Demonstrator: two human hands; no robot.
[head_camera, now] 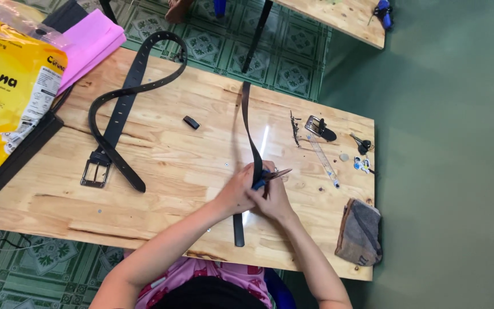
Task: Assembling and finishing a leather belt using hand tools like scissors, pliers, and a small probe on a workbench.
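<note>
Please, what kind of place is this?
Probably a small home workshop for leather belts: a wooden table on tiled floor, a finished belt with buckle, a loose buckle, and pliers on a strap.

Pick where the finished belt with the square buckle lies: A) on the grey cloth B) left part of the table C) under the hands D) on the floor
B: the buckled belt lies looped on the left part of the table, apart from both hands, which work a plain strap at the middle.
</note>
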